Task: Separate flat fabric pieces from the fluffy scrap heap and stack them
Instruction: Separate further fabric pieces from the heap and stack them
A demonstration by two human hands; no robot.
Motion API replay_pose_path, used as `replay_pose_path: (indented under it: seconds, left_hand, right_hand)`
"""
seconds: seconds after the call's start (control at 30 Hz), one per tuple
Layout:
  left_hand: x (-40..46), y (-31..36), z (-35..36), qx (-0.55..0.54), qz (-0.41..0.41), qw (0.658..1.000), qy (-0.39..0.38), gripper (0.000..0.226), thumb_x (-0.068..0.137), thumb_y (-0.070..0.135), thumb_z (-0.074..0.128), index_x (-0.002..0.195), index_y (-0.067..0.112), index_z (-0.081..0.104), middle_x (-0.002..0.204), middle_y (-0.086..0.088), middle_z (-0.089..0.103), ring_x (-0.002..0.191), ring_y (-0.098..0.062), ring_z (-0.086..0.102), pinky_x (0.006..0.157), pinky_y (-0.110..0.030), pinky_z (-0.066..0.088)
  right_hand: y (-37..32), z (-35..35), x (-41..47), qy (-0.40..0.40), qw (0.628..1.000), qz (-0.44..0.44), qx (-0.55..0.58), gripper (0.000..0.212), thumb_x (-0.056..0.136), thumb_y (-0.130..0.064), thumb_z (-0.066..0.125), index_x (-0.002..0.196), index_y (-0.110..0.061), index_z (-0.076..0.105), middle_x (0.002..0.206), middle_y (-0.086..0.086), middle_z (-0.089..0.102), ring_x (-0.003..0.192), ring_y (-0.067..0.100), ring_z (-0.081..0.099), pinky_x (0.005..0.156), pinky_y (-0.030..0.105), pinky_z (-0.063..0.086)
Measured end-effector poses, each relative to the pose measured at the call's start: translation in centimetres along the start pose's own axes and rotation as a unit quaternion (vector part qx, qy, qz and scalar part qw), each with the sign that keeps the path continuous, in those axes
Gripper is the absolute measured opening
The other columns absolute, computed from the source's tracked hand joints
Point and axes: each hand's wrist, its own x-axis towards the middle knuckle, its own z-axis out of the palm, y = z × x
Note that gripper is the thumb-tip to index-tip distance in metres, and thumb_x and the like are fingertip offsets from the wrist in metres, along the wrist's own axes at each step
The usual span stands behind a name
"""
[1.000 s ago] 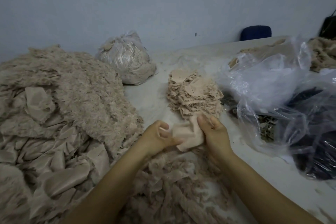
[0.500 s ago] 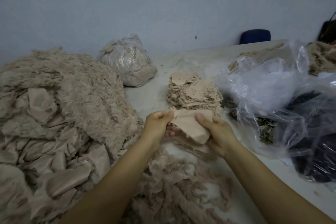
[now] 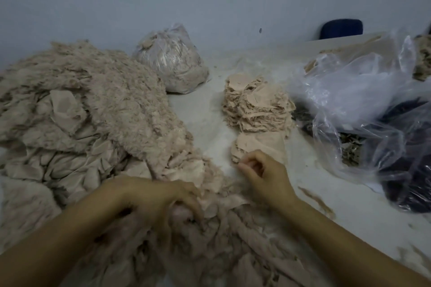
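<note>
Pale tabletop [image 3: 210, 123] against grey wall, fluffy scrap heap [image 3: 98, 109] left, left hand [image 3: 168, 198] gripping scraps at its near edge, right hand [image 3: 263, 170] loosely curled, empty, beside small flat-piece pile [image 3: 258, 147], taller stack [image 3: 256, 107] just behind, plastic bags [image 3: 363, 100] right.

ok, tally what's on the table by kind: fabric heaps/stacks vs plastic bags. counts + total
Fluffy scrap heap: 1
Stacks of flat fabric pieces: 2, the tall stack and the low stack in front of it
Plastic bags: at least 3, a tied clear bag, a loose clear bag, a dark-filled bag
Total: 6
</note>
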Motion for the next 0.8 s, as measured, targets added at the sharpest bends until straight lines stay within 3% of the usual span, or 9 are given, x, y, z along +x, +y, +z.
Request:
replay_pose_path:
  seconds: [0.1, 0.17, 0.23, 0.37, 0.43, 0.53, 0.6, 0.7, 0.8]
  left_hand:
    - [0.3, -0.7, 2.8, 0.049, -0.011, 0.99, 0.129, 0.018, 0.087, 0.018, 0.064, 0.103, 0.025, 0.07, 0.125, 0.01, 0.046, 0.124, -0.006, 0.037, 0.097, -0.007, 0.025]
    - [0.5, -0.5, 2.9, -0.04, -0.023, 0.977, 0.209, 0.032, 0.087, 0.003, 0.054, 0.093, 0.032, 0.065, 0.103, 0.022, 0.046, 0.101, 0.005, 0.044, 0.086, -0.002, 0.028]
    - [1.3, 0.1, 2.5, -0.099, -0.025, 0.959, 0.263, 0.032, 0.087, 0.0, 0.05, 0.088, 0.03, 0.062, 0.091, 0.012, 0.051, 0.091, -0.002, 0.049, 0.079, -0.011, 0.036]
    - [3.9, 1.7, 1.8, -0.21, -0.021, 0.907, 0.363, 0.024, 0.093, -0.005, 0.048, 0.079, 0.01, 0.061, 0.079, -0.002, 0.059, 0.076, -0.006, 0.056, 0.073, -0.022, 0.042]
    - [4.8, 2.1, 1.2, -0.215, -0.043, 0.9, 0.378, 0.022, 0.098, 0.003, 0.042, 0.08, 0.001, 0.054, 0.077, -0.016, 0.051, 0.076, -0.013, 0.049, 0.073, -0.03, 0.037]
    - [4.7, 2.2, 0.7, -0.295, -0.03, 0.882, 0.367, 0.034, 0.1, 0.018, 0.043, 0.066, 0.014, 0.042, 0.053, 0.003, 0.033, 0.046, -0.008, 0.033, 0.053, -0.023, 0.033]
    - [3.9, 2.0, 0.5, -0.394, -0.041, 0.851, 0.345, 0.035, 0.097, 0.032, 0.044, 0.068, 0.013, 0.046, 0.044, 0.01, 0.023, 0.035, -0.006, 0.021, 0.039, -0.016, 0.024]
    - [2.6, 1.6, 0.3, -0.429, -0.069, 0.833, 0.344, 0.04, 0.084, 0.053, 0.052, 0.073, 0.015, 0.057, 0.047, 0.009, 0.026, 0.038, -0.008, 0.024, 0.038, -0.016, 0.023]
    - [2.6, 2.4, 0.5, -0.291, -0.062, 0.904, 0.306, 0.035, 0.066, 0.059, 0.072, 0.089, 0.034, 0.065, 0.089, 0.015, 0.054, 0.075, 0.007, 0.054, 0.062, -0.005, 0.039]
  right_hand:
    - [-1.4, 1.4, -2.1, -0.106, 0.992, -0.007, 0.07, 0.011, 0.083, -0.036, 0.07, 0.078, -0.027, 0.068, 0.075, -0.011, 0.065, 0.066, -0.002, 0.056, 0.061, 0.011, 0.041]
    - [-2.2, 1.6, -2.6, -0.175, 0.981, -0.015, 0.084, 0.029, 0.07, -0.054, 0.069, 0.082, -0.028, 0.07, 0.079, -0.008, 0.065, 0.067, -0.002, 0.054, 0.061, 0.011, 0.04]
    - [-2.8, 1.9, -2.7, -0.221, 0.973, -0.036, 0.054, 0.041, 0.063, -0.059, 0.069, 0.089, -0.029, 0.067, 0.086, -0.007, 0.06, 0.072, -0.002, 0.051, 0.065, 0.011, 0.039]
    - [-2.6, 2.5, -2.3, -0.128, 0.989, -0.033, 0.059, 0.031, 0.079, -0.041, 0.071, 0.072, -0.017, 0.053, 0.067, -0.007, 0.044, 0.06, 0.003, 0.039, 0.057, 0.019, 0.032]
    - [-2.1, 2.3, -2.1, -0.07, 0.983, 0.042, 0.166, 0.034, 0.09, -0.027, 0.063, 0.066, -0.009, 0.047, 0.059, 0.0, 0.038, 0.055, 0.011, 0.036, 0.055, 0.03, 0.029]
    - [-1.3, 2.0, -1.8, -0.047, 0.925, 0.189, 0.325, 0.045, 0.091, -0.034, 0.055, 0.078, 0.009, 0.057, 0.063, 0.017, 0.05, 0.055, 0.025, 0.042, 0.056, 0.035, 0.033]
    - [-0.9, 1.4, -1.9, -0.061, 0.904, 0.222, 0.36, 0.046, 0.088, -0.037, 0.054, 0.07, 0.003, 0.067, 0.064, 0.019, 0.063, 0.053, 0.025, 0.057, 0.053, 0.028, 0.046]
    - [-0.2, 0.9, -2.0, -0.1, 0.888, 0.237, 0.381, 0.05, 0.094, -0.034, 0.049, 0.057, -0.01, 0.072, 0.058, 0.011, 0.068, 0.045, 0.015, 0.062, 0.042, 0.019, 0.046]
    - [-0.1, 1.2, -1.9, -0.111, 0.887, 0.236, 0.381, 0.043, 0.089, -0.04, 0.054, 0.078, -0.005, 0.076, 0.085, 0.019, 0.073, 0.073, 0.028, 0.071, 0.067, 0.032, 0.057]
